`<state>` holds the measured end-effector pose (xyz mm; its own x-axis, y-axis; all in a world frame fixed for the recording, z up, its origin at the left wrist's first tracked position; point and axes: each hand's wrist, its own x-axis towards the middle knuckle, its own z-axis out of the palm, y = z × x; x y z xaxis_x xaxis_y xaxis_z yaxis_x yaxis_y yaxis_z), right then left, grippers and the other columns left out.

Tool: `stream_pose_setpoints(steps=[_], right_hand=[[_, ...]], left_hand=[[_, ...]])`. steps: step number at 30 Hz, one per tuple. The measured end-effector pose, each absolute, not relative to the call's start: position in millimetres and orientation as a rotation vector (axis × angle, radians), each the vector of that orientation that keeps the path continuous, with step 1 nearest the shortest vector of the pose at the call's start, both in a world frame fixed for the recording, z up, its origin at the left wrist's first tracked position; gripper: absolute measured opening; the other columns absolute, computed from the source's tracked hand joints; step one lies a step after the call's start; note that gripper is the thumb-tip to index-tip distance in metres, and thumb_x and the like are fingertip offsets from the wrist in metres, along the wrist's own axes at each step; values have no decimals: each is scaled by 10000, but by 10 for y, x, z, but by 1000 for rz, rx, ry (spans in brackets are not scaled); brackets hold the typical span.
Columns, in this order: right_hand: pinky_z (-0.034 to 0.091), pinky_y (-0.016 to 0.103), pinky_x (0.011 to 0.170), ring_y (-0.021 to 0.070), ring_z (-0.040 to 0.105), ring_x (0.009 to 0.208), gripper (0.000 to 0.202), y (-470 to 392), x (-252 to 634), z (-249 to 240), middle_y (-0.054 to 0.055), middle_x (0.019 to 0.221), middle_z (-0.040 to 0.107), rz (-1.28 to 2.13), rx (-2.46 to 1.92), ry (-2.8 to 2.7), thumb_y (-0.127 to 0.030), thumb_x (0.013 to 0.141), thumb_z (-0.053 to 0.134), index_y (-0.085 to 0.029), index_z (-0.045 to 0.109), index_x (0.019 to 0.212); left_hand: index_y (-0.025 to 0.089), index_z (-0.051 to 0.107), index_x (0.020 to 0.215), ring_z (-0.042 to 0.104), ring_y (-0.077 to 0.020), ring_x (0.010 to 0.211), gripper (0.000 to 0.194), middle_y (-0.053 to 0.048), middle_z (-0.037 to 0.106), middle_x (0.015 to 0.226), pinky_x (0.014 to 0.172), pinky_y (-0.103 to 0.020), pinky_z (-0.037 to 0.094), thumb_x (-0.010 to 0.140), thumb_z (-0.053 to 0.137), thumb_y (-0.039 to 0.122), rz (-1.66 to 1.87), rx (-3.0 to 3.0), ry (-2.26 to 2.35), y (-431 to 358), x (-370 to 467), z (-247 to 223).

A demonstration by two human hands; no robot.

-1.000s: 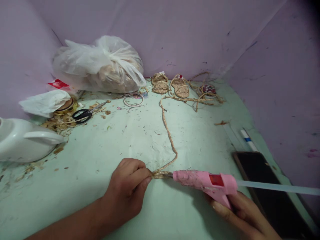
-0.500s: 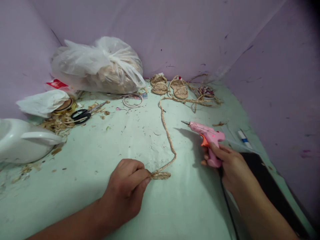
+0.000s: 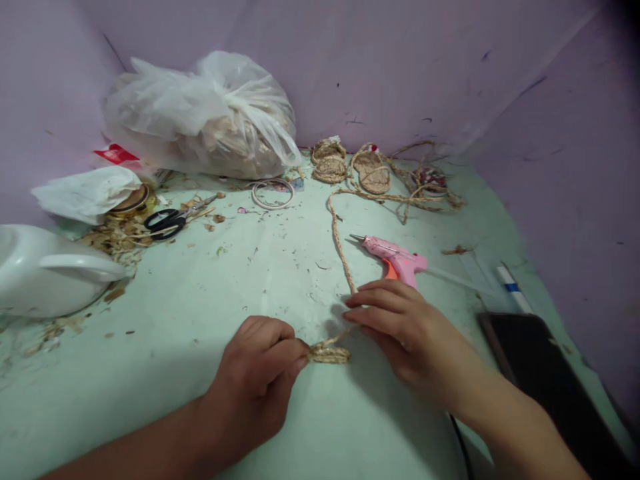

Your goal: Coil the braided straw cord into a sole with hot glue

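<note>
The left hand (image 3: 263,370) pinches the left end of a small, flat, narrow coil of tan braided fibre cord (image 3: 331,355) between thumb and forefinger, just above the pale green bench (image 3: 240,280) or touching it. The coil juts out between the hands, its free end short of the right hand (image 3: 407,333). That hand's fingers bend over the loose tan braided cord (image 3: 341,250) running from the coil; whether they grip it, I cannot tell. Just beyond lies a pink plastic glue gun (image 3: 390,250) with an orange trigger.
</note>
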<state>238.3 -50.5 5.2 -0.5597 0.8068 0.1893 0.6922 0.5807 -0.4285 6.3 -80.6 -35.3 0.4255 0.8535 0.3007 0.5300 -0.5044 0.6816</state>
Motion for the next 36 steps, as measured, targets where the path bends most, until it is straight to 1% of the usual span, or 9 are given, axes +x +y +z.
stream_pose_setpoints(steps=[3, 5, 7, 10, 14, 18, 23, 33, 36], right_hand=[[423, 419, 869, 248, 509, 1055, 276, -401, 2274, -31, 54, 1018, 683, 521, -1142, -2569, -30, 824, 494, -206, 689, 910], [417, 432, 863, 256, 508, 1039, 199, -345, 2251, -71, 46, 981, 684, 531, -1161, -2590, -94, 840, 531, -207, 689, 794], [409, 446, 871, 253, 522, 1002, 185, -319, 2251, -91, 57, 931, 681, 522, -1181, -2602, -119, 846, 528, -193, 669, 752], [401, 472, 887, 227, 565, 852, 186, -332, 2266, -107, 77, 807, 663, 423, -1261, -2568, -92, 840, 468, -165, 628, 779], [394, 468, 899, 174, 573, 636, 179, -396, 2274, -132, 26, 674, 640, 313, -1283, -2436, -83, 820, 449, -182, 599, 827], [370, 446, 916, 167, 602, 682, 250, -438, 2263, -153, 25, 739, 666, 450, -1195, -2406, -41, 786, 470, -184, 616, 930], [331, 459, 941, 171, 615, 793, 366, -438, 2279, -188, 31, 873, 687, 609, -1125, -2396, 19, 746, 451, -213, 612, 981], [352, 447, 920, 178, 614, 796, 404, -504, 2307, -256, 32, 855, 683, 567, -1155, -2337, 23, 720, 448, -216, 643, 981], [337, 460, 923, 175, 610, 767, 407, -511, 2283, -254, 27, 830, 674, 528, -1163, -2350, 26, 709, 444, -225, 662, 945]], left_hand=[[209, 614, 884, 519, -155, 721, 167, -19, 574, 772, 643, -316, 408, 839, 482, 117, 856, 2198, 1172, -793, 55, -357], [209, 617, 893, 517, -154, 714, 174, -20, 571, 769, 635, -313, 413, 841, 477, 119, 864, 2214, 1184, -786, 53, -356], [202, 613, 902, 514, -159, 724, 167, -29, 567, 782, 636, -316, 421, 837, 482, 123, 881, 2237, 1186, -779, 55, -353], [187, 595, 928, 506, -168, 746, 157, -42, 557, 812, 662, -336, 427, 816, 511, 114, 894, 2266, 1175, -777, 62, -344], [172, 576, 938, 496, -190, 779, 166, -53, 554, 840, 704, -378, 418, 781, 560, 120, 843, 2293, 1178, -782, 73, -335], [148, 556, 911, 483, -197, 768, 161, -57, 564, 823, 717, -402, 400, 757, 577, 109, 802, 2308, 1191, -777, 73, -331], [151, 549, 830, 468, -190, 758, 112, -49, 564, 801, 722, -400, 382, 746, 594, 94, 775, 2291, 1186, -765, 61, -324], [163, 556, 793, 471, -184, 729, 77, -38, 569, 773, 719, -401, 373, 751, 590, 107, 760, 2270, 1215, -740, 92, -312], [170, 566, 877, 485, -186, 743, 157, -32, 582, 797, 728, -398, 375, 739, 596, 103, 743, 2258, 1222, -731, 97, -309]])
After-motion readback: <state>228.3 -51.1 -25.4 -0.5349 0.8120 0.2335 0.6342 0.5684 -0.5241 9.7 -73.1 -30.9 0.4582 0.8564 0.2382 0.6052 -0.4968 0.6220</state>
